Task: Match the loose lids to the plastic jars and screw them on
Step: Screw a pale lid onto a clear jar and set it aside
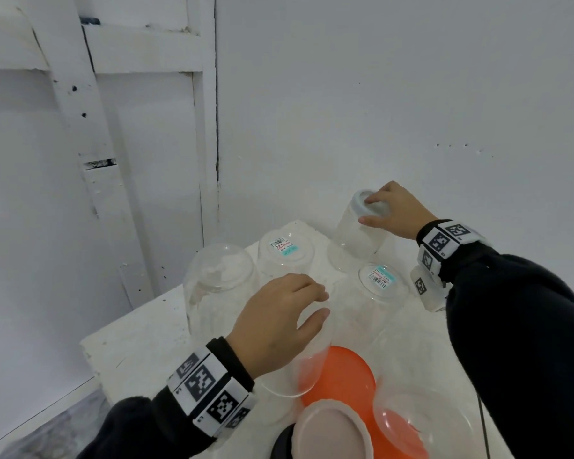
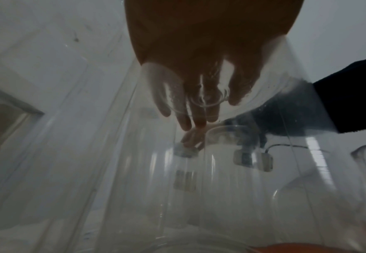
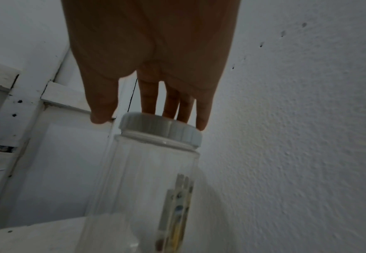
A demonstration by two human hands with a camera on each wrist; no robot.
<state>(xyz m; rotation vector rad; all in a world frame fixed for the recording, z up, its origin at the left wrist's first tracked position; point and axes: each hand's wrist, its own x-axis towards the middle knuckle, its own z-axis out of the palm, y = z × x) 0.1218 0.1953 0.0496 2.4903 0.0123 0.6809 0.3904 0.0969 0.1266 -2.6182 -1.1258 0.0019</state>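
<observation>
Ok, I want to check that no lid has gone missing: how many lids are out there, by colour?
White ribbed plastic lid, sitting on a clear plastic jar: 1
Large orange round plastic lid: 1
Pale pink round plastic lid: 1
Black round lid, mostly hidden at the frame's bottom edge: 1
Total: 4

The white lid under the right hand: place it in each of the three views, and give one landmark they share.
Head: white lid right of centre at the back, capping the tilted clear jar, right hand on it.
Left wrist: small, mid-frame, seen through clear plastic, below the fingers.
Right wrist: centre, under the fingertips.
Shared landmark: that jar's side label.
</observation>
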